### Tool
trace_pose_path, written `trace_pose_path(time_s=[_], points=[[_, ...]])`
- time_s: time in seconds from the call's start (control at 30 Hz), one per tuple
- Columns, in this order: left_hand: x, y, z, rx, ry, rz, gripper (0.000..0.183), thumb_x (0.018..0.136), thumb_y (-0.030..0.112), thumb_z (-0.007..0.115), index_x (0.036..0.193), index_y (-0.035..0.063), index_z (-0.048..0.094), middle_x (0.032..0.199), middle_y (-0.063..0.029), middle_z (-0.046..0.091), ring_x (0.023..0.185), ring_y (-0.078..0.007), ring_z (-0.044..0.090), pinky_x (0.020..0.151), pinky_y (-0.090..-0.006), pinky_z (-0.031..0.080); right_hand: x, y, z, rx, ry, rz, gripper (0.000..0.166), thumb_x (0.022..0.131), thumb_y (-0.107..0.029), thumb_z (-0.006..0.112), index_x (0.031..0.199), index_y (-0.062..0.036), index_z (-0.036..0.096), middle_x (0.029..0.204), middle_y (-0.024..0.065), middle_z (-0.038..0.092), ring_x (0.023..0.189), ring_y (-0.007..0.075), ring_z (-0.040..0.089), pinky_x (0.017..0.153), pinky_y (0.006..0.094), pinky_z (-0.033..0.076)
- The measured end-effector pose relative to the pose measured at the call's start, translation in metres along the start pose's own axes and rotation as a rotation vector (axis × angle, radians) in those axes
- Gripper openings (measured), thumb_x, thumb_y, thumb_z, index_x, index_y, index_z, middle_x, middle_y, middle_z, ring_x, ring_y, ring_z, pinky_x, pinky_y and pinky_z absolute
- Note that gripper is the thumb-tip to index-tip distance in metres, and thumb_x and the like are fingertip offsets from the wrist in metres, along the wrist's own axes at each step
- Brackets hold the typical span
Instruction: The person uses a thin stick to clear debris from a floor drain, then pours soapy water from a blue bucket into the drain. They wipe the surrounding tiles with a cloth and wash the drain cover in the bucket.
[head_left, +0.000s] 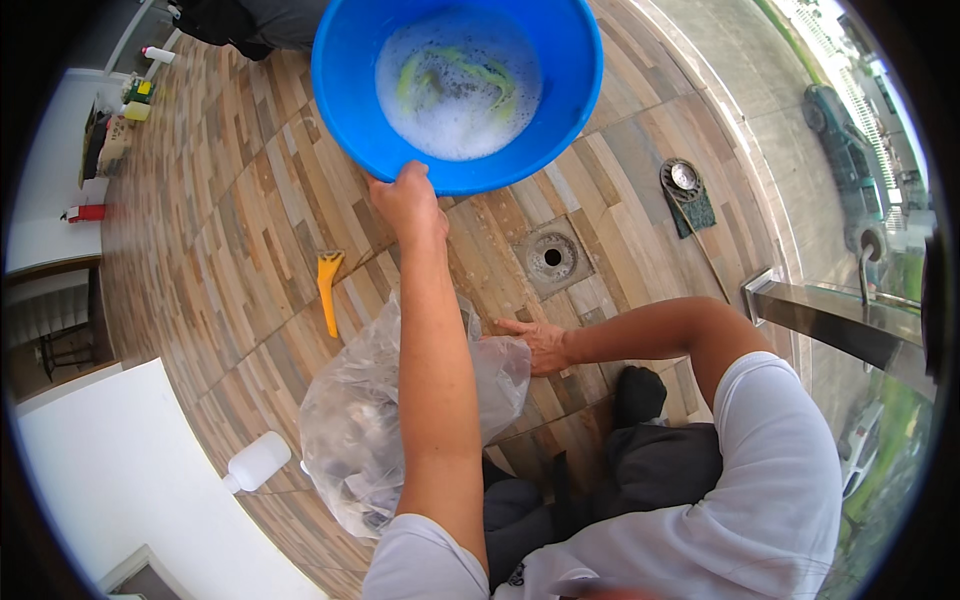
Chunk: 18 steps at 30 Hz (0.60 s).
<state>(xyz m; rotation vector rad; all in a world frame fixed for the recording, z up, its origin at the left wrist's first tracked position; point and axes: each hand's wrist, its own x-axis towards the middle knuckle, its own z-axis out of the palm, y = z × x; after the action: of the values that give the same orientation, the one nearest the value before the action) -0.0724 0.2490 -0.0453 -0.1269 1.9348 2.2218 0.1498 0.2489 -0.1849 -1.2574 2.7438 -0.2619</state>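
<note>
My left hand (412, 202) grips the near rim of a large blue plastic basin (360, 120). White suds (457, 135) cover the liquid inside, and something yellow-green (491, 71) shows among them. My right hand (538, 346) is low by the floor, fingers apart, against the edge of a clear plastic bag (352, 427). Film from the bag partly hides those fingers. Crumpled and bulging, the bag lies under my left forearm; its contents are blurred. Between the basin and my right hand is an open floor drain (553, 256) with a round hole.
A yellow scraper (328, 292) lies left of my forearm. Beyond the drain are a round drain grate (682, 176) and a green scouring pad (696, 216). A white bottle (259, 461) lies near the wall. At right stands a metal post (832, 311); another person's dark-clothed leg (285, 22) is at the top.
</note>
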Motion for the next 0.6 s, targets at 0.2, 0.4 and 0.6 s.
trace_pose_path(time_s=[0.2, 0.4, 0.6], points=[[-0.001, -0.005, 0.007, 0.006, -0.018, 0.010, 0.058, 0.071, -0.009, 0.048, 0.127, 0.0011, 0.036, 0.114, -0.0137, 0.051, 0.096, -0.0268, 0.055, 0.073, -0.0391, 0.049, 0.048, 0.030, 0.011, 0.223, 0.128, 0.176, 0.060, 0.087, -0.038, 0.038, 0.140, -0.0161, 0.021, 0.147, 0.0062, 0.016, 0.137, 0.0230, 0.007, 0.110, 0.0457, 0.006], [-0.003, 0.001, 0.002, -0.011, 0.017, 0.004, 0.056, 0.072, -0.008, 0.049, 0.127, -0.0023, 0.037, 0.113, -0.0141, 0.052, 0.092, -0.0231, 0.055, 0.077, -0.0330, 0.044, 0.009, 0.082, -0.017, 0.213, 0.215, 0.616, 0.064, 0.090, -0.045, 0.032, 0.140, -0.0077, 0.019, 0.148, 0.0047, 0.013, 0.137, 0.0191, 0.007, 0.110, 0.0456, 0.002], [-0.005, 0.010, 0.002, 0.027, 0.062, -0.032, 0.051, 0.073, -0.006, 0.051, 0.123, -0.0037, 0.041, 0.107, -0.0133, 0.054, 0.087, -0.0199, 0.055, 0.073, -0.0308, 0.044, -0.020, 0.030, -0.013, -0.034, -0.013, 0.536, 0.059, 0.091, -0.037, 0.033, 0.140, -0.0072, 0.021, 0.149, 0.0039, 0.011, 0.138, 0.0171, 0.002, 0.109, 0.0489, 0.000]])
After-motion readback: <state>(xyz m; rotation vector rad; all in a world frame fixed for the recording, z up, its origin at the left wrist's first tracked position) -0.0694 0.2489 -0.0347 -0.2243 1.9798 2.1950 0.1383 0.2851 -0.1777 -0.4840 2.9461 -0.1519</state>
